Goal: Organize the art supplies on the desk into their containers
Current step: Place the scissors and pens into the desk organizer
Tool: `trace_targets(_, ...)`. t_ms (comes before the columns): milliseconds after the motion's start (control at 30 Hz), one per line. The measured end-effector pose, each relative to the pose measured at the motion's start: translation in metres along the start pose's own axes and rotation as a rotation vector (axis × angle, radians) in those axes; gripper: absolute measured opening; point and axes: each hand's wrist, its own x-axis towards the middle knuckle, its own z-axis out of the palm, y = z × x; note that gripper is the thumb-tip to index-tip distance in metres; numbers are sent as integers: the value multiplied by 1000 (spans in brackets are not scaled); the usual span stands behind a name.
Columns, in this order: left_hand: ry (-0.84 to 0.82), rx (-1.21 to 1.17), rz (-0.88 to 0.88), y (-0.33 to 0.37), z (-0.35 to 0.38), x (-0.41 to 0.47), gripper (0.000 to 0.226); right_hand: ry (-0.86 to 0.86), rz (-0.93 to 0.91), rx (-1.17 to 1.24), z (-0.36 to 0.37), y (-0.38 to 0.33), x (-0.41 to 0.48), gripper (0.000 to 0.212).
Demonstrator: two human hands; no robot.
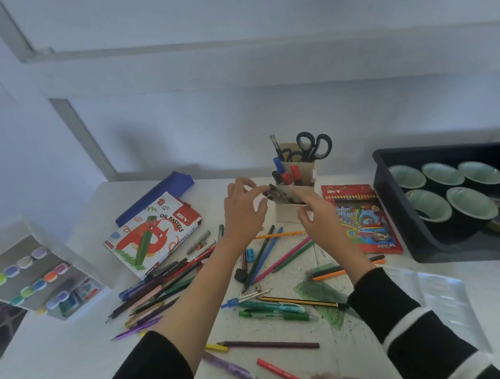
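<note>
L hand [244, 210] is up at the left rim of the card holder [287, 216], thumb & forefinger pinching a bunch of dark sticks [272, 192] that slant out of the holder's near compartment; can't tell if they're pencils or crayons. R hand [318, 219] is at the same compartment's right side, fingers bent over the rim, thumb by the front wall; can't tell if it grips anything. The holder stands mid-desk toward the far edge, w/ red markers [294, 172] in the middle tier & black scissors [313, 147] in the far one. Just right of it a colour pencil pack [362, 223] lies flat, its right edge near the black tray [405, 218] that fills the far-right corner. Left of the holder, a gap of bare desk [208, 192] runs to the oil pastels box [155, 233], which touches a blue pouch [155, 199]. A clear drawer unit [34, 275] sits at the left edge. Loose pencils [161, 288] fan out beside the L forearm; green pens [274, 312], a compass [246, 298] & a green set square [322, 291] lie btwn the arms. Toward the near edge: a purple pencil [270, 345] & a red pencil [280, 372]. Bare top shows at the near-left corner.
</note>
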Motion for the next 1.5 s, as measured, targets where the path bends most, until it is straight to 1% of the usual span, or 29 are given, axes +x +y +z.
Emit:
trace_targets(133, 41, -150, -110, -10, -21, -26, 23, 42, 2, 19, 6, -9, -32, 40)
trace_targets(267, 89, -197, -215, -28, -48, -67, 24, -13, 54, -8, 22, -9, -81, 39)
trace_targets(367, 60, -158, -287, -53, -61, -95, 27, -65, 117, -95, 35, -6, -110, 37)
trace_targets(467, 1, -58, -290, -75, -79, -108, 25, -54, 114, -290, 44, -6, -128, 35)
trace_targets(567, -42, 45, -325, -96, -97, -109, 23, -16, 66, -421, 48, -5, -139, 28)
trace_targets(600, -42, 76, -322, -103, -102, -109, 22, -20, 61, -452, 49, -4, -141, 29)
trace_targets(667, -54, 95, -311, -112, -108, -111, 19, -20, 54, -479, 50, -2, -141, 36)
trace_targets(767, -92, 45, -304, -106, -107, -120, 21, 20, 50, -453, 51, -2, -140, 36)
trace_targets(967, -123, -53, -134, -84, -79, -140, 29, 202, -38, -410, 44, -13, -147, 26)
trace_targets(1033, -157, -109, -69, -66, -68, -148, 28, 241, -27, -398, 39, -17, -148, 23)
trace_targets(1133, -303, -125, 110, -40, -46, -163, 22, 334, 97, -325, 20, -21, -157, 24)
trace_targets(1233, -474, -171, 221, -17, -30, -174, 13, 453, 182, -315, -11, -20, -179, 29)
trace_targets(1300, -640, -200, 319, 1, -25, -180, 26, 467, 228, -332, -35, -11, -198, 31)
trace_targets(1367, -808, -144, 434, 15, -21, -190, 42, 456, 310, -374, -58, 3, -217, 32)
trace_targets(1433, -883, -62, 521, 19, -17, -200, 49, 403, 399, -462, -77, 20, -232, 36)
trace_targets(1500, -896, -57, 482, 19, -12, -209, 44, 278, 450, -595, -88, 36, -245, 37)
